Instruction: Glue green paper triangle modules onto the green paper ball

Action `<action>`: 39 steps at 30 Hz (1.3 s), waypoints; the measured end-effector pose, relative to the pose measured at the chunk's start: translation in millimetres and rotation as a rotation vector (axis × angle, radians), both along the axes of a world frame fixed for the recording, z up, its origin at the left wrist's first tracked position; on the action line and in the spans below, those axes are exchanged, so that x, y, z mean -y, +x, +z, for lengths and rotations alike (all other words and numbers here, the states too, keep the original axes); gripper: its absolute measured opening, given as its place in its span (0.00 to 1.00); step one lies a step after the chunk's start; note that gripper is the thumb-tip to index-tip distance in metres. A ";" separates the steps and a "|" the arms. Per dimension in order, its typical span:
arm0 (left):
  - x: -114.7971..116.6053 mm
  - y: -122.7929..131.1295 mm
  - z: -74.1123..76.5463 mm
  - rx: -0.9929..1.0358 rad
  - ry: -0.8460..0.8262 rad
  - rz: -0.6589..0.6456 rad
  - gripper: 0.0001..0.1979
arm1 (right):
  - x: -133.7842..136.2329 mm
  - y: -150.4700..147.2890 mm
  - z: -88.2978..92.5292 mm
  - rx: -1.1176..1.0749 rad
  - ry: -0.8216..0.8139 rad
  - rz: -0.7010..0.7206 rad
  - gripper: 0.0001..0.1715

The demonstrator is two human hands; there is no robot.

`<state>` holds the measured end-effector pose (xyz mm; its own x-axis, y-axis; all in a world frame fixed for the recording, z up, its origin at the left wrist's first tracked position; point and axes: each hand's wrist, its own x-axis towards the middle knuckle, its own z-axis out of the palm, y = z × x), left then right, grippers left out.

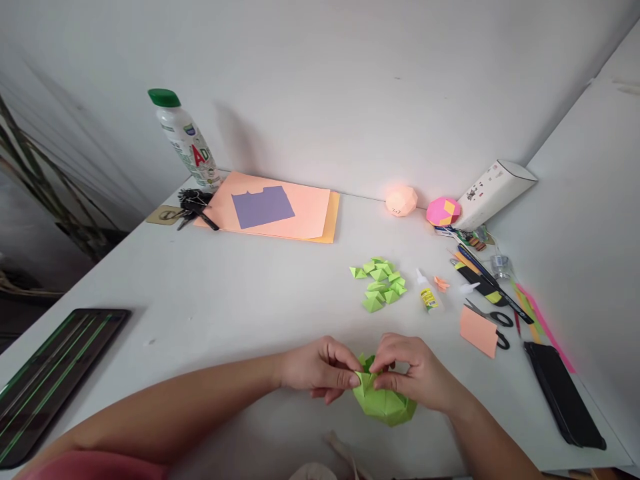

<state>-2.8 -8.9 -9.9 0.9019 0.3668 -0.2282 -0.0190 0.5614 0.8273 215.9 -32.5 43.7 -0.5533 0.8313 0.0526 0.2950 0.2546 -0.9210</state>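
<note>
Between my hands, near the front of the table, is a rounded, faceted green paper model (385,403) with an open top. My left hand (323,370) pinches its left rim between thumb and fingers. On the other side, my right hand (413,370) grips the upper rim, its fingertips at the opening. Part of the model is hidden behind my fingers. Several loose folded green paper pieces (380,285) lie in a cluster beyond the hands. To their right is a small glue bottle (428,297) with a yellow label.
Scissors (500,319), an orange paper piece (479,331), pens (493,280) and a black case (565,393) line the right side. Paper sheets (280,230), keys (193,203) and a white bottle (187,143) stand at the back left. A tablet (60,380) lies left. Two faceted balls (401,201) rest by the wall.
</note>
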 end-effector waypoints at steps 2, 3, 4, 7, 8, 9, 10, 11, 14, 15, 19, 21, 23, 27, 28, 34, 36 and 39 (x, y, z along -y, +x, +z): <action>0.1 -0.5 0.1 0.002 0.003 -0.004 0.19 | -0.3 -0.4 -1.0 -0.013 0.064 0.010 0.05; 0.2 -0.7 0.0 0.001 0.003 -0.004 0.19 | -0.5 -0.5 -1.5 -0.012 0.089 0.013 0.04; 0.2 -0.8 0.0 0.001 0.002 -0.004 0.19 | -0.8 -0.6 -1.9 -0.007 0.110 0.013 0.04; 0.0 -0.5 0.1 0.005 -0.001 -0.002 0.19 | -1.6 -1.0 -2.3 0.015 0.164 0.010 0.05; -0.1 -0.3 0.3 0.006 -0.001 -0.002 0.19 | -2.0 -1.2 -2.1 0.018 0.180 0.013 0.05; -0.3 -0.1 0.7 0.006 0.000 -0.002 0.19 | -2.3 -1.5 -1.9 0.019 0.194 0.016 0.05; -0.4 0.1 1.1 0.004 -0.001 0.000 0.19 | -2.5 -1.7 -1.6 0.019 0.207 0.019 0.05; -0.6 0.4 1.7 0.002 -0.002 0.002 0.19 | -2.8 -1.9 -1.5 0.017 0.221 0.023 0.05; -1.0 1.4 3.3 -0.003 -0.012 0.016 0.20 | -3.2 -1.7 -1.4 0.023 0.257 0.032 0.04; -1.0 1.7 3.6 -0.006 -0.015 0.020 0.20 | -3.2 -1.3 -1.5 0.029 0.263 0.035 0.03; -0.7 2.2 3.1 -0.028 -0.018 0.022 0.21 | -2.8 1.0 -2.2 0.043 0.272 0.051 0.03; -0.6 1.7 2.6 -0.037 -0.015 0.019 0.21 | -2.6 1.9 -2.8 0.039 0.286 0.055 0.03; -0.7 1.0 2.5 -0.038 -0.014 0.016 0.21 | -2.6 2.3 -3.9 0.033 0.303 0.063 0.03; -0.8 0.2 3.7 -0.036 -0.009 0.009 0.21 | -3.4 1.8 -6.4 0.012 0.323 0.083 0.03; -0.7 0.2 4.1 -0.039 -0.008 0.007 0.21 | -3.5 1.7 -6.8 0.009 0.326 0.085 0.03; -0.4 -0.1 4.5 -0.063 -0.010 0.000 0.21 | -3.1 0.8 -5.3 0.024 0.324 0.086 0.06; -0.6 -0.2 4.6 -0.066 -0.011 -0.002 0.22 | -3.0 0.1 -4.0 0.028 0.315 0.087 0.06; -0.7 -0.3 5.3 -0.083 -0.011 -0.001 0.23 | -2.9 -0.6 -2.0 0.025 0.300 0.083 0.06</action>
